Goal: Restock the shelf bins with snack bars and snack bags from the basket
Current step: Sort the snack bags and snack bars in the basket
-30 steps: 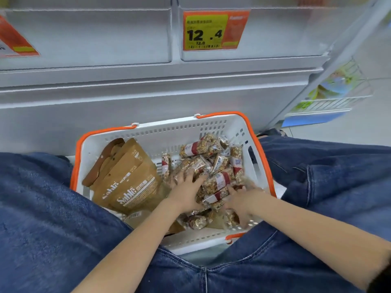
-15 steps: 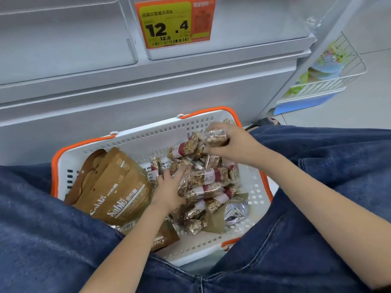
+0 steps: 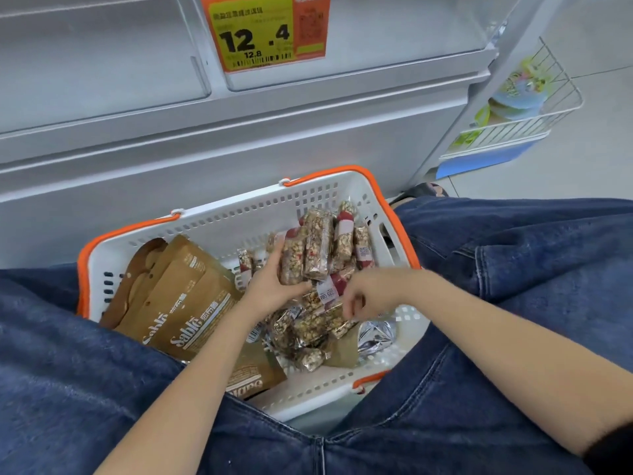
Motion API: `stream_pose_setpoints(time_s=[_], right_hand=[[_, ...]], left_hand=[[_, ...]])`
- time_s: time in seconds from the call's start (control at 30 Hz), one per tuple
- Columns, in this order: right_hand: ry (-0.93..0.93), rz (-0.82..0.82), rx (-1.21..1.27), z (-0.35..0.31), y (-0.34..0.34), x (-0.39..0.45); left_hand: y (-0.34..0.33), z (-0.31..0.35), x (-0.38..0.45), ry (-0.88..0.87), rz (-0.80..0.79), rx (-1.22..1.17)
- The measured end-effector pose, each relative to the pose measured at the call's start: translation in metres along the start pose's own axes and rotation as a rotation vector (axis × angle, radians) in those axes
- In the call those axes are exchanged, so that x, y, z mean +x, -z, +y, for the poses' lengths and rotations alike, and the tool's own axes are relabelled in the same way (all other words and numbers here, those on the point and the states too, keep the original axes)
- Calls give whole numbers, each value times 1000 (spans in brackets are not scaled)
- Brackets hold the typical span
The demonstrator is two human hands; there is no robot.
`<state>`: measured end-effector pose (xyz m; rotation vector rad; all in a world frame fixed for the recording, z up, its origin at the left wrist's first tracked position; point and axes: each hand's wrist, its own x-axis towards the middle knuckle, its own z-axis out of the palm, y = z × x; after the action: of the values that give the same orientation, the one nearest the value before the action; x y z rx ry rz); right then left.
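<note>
A white basket with an orange rim stands on the floor between my knees, below the shelf. My left hand grips a bunch of clear-wrapped snack bars, holding them upright over the basket. My right hand reaches into the loose pile of snack bars lower in the basket, its fingers curled round one bar there. Brown snack bags marked "Sable" lie in the basket's left half. Above are the clear shelf bins.
A yellow and orange price tag hangs on the bin front. A white wire rack with coloured packs hangs at the right of the shelf. My legs in blue jeans flank the basket on both sides.
My left hand has gathered several bars and lifted them upright. My right hand, which held a bar up near the basket's far corner, has come back down into the pile.
</note>
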<state>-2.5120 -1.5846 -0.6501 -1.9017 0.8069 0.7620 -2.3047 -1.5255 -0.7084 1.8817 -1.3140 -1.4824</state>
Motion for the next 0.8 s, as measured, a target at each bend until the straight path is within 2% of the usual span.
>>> stream_pose_setpoints(time_s=[0.07,0.13,0.17,0.23,0.33,0.47,0.53,0.6,0.7,0.73,0.8], right_hand=[[35,-89,-299,-5,-24,8],[137,-67,-650,-21,-37,16],[165,-34,-745,-27,-40,18],[128,49,-752,-30,-33,17],[38,166,-361,-23,0,-2],[94,451,188,-30,47,-45],[139,551,485,-31,60,-65],[166,615,679,-28,64,-70],[158,759,880,-28,65,-50],[139,756,967,-30,61,-39],[104,629,1089,-36,50,-16]], left_hand=[[0,-3,-1,41,-77,-41],[3,-8,-4,73,-124,3],[5,-10,-7,71,-137,44],[8,-12,-13,33,-118,142],[15,-12,-20,77,-124,117],[21,8,-37,114,-149,21],[27,12,-47,196,-113,-276],[40,14,-51,243,-173,-603],[68,11,-66,180,-236,-952],[76,12,-69,139,-191,-987],[90,17,-80,81,19,-859]])
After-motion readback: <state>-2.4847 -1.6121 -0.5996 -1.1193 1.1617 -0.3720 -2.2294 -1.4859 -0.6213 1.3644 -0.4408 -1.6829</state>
